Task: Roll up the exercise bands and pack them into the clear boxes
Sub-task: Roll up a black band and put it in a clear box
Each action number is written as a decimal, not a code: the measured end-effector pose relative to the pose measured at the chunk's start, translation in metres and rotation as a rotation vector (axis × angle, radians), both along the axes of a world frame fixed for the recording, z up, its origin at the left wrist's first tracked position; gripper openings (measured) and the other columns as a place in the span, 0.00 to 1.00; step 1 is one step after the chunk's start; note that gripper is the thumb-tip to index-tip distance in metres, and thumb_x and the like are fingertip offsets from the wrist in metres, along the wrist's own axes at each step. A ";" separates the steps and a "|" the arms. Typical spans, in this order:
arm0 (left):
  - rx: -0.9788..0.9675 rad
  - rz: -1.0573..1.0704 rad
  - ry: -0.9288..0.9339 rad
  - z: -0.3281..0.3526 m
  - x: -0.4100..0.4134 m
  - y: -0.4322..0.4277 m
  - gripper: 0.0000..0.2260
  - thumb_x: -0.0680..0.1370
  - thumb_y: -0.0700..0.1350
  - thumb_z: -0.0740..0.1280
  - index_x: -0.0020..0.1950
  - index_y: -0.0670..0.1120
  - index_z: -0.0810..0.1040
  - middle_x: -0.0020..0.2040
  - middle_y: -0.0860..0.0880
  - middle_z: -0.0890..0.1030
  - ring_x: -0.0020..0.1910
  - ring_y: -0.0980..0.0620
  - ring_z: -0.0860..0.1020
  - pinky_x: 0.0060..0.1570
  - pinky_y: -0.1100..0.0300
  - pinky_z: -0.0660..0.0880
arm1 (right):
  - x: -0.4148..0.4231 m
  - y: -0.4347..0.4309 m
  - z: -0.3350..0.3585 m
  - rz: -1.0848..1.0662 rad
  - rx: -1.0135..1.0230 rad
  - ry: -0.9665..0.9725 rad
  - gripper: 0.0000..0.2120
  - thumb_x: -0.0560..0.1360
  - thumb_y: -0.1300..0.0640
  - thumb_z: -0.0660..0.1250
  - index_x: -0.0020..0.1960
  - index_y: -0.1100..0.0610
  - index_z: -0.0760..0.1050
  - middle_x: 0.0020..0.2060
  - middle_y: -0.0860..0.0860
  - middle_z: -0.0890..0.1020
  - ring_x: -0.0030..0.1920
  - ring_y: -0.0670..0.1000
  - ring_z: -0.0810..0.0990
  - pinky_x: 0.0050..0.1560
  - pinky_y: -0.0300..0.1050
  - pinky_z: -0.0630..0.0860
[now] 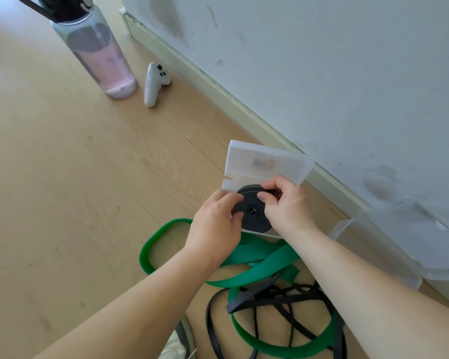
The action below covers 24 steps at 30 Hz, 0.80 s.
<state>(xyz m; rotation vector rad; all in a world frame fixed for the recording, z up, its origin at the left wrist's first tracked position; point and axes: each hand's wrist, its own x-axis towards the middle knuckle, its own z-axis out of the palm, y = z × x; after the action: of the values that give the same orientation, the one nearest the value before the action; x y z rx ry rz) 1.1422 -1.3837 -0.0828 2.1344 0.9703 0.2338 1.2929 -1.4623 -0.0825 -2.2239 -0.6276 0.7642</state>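
Black band coil (253, 212) tightly rolled, pinched between both hands above open clear box (267, 164) on floor (75, 177) near wall (322, 60). Left hand (215, 224) clasped coil's left edge; right hand (285, 203) gripped top and right edge, thumb on spiral face. Box lid stood tilted behind coil. Green bands (259, 260) and loose black bands (283, 307) lay tangled under forearms. Second clear box (389, 244) sat beside wall at right. Water bottle (99, 53) and white controller (154, 82) stood well apart, far end of floor.

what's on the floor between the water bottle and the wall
A white game controller lies on the floor between the water bottle and the wall's baseboard, seen in the head view.
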 end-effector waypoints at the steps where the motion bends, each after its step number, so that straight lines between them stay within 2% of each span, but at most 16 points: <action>1: 0.005 -0.029 -0.004 0.000 0.004 0.004 0.15 0.77 0.39 0.71 0.64 0.46 0.82 0.59 0.50 0.82 0.54 0.47 0.80 0.53 0.57 0.77 | -0.001 -0.002 -0.001 -0.004 0.007 0.002 0.03 0.78 0.59 0.71 0.51 0.52 0.79 0.46 0.45 0.83 0.50 0.53 0.82 0.49 0.47 0.80; 4: -0.048 -0.139 0.044 0.001 0.015 0.012 0.19 0.79 0.40 0.69 0.71 0.48 0.78 0.65 0.51 0.80 0.61 0.46 0.78 0.59 0.54 0.75 | -0.003 -0.005 -0.002 -0.020 0.024 0.026 0.08 0.78 0.59 0.71 0.53 0.48 0.77 0.46 0.46 0.84 0.50 0.53 0.83 0.51 0.52 0.82; 6: -0.053 -0.167 0.074 -0.001 0.020 0.013 0.18 0.81 0.43 0.67 0.71 0.51 0.76 0.66 0.53 0.79 0.62 0.46 0.78 0.59 0.52 0.76 | -0.004 -0.010 -0.002 -0.059 0.036 0.054 0.12 0.77 0.59 0.73 0.56 0.47 0.75 0.45 0.45 0.84 0.49 0.52 0.84 0.49 0.51 0.83; 10: -0.030 -0.201 0.168 0.000 0.024 0.016 0.16 0.84 0.50 0.62 0.72 0.55 0.73 0.66 0.55 0.76 0.63 0.48 0.75 0.59 0.52 0.74 | 0.006 -0.019 0.001 -0.055 0.009 -0.003 0.05 0.78 0.58 0.72 0.52 0.50 0.80 0.42 0.43 0.84 0.46 0.49 0.84 0.44 0.40 0.79; 12: -0.002 -0.227 0.206 0.002 0.029 0.017 0.17 0.84 0.52 0.61 0.73 0.58 0.71 0.65 0.55 0.75 0.64 0.48 0.74 0.60 0.52 0.73 | 0.009 -0.020 0.003 -0.066 0.008 -0.008 0.05 0.79 0.57 0.71 0.54 0.52 0.83 0.42 0.43 0.84 0.46 0.47 0.83 0.44 0.37 0.77; 20: -0.033 -0.222 0.265 0.000 0.037 0.022 0.17 0.83 0.54 0.61 0.72 0.62 0.72 0.64 0.54 0.74 0.68 0.48 0.72 0.63 0.52 0.72 | 0.005 -0.015 0.001 -0.220 0.079 0.177 0.03 0.80 0.56 0.70 0.52 0.49 0.81 0.42 0.44 0.86 0.47 0.48 0.84 0.48 0.44 0.80; 24: -0.045 -0.225 0.320 -0.003 0.041 0.022 0.15 0.84 0.53 0.59 0.70 0.63 0.73 0.62 0.53 0.73 0.67 0.48 0.71 0.62 0.51 0.72 | 0.008 -0.018 0.000 -0.165 0.015 0.121 0.02 0.80 0.54 0.70 0.49 0.51 0.81 0.40 0.46 0.84 0.42 0.47 0.82 0.39 0.37 0.74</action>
<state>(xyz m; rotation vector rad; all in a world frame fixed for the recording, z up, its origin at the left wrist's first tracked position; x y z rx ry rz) 1.1837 -1.3617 -0.0854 2.2584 0.8898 -0.2447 1.3006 -1.4801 -0.0824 -2.1655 -0.3852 0.7987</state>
